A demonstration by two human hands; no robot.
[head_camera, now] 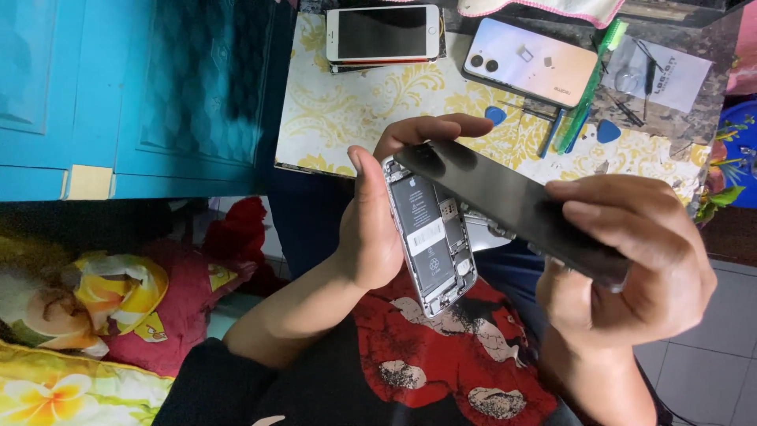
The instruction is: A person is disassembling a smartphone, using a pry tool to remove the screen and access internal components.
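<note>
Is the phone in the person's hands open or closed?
Open. The left hand holds the phone body with its battery exposed; the right hand holds the dark screen panel lifted away.

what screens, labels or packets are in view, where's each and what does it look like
Detached screen panel: held by right hand, long dark glass, tilted.
Battery label: white strip across the black battery in the open phone, gripped by left hand.
White phone: far table edge, dark screen up.
Clear packet: table's right, white printed card inside.
</note>
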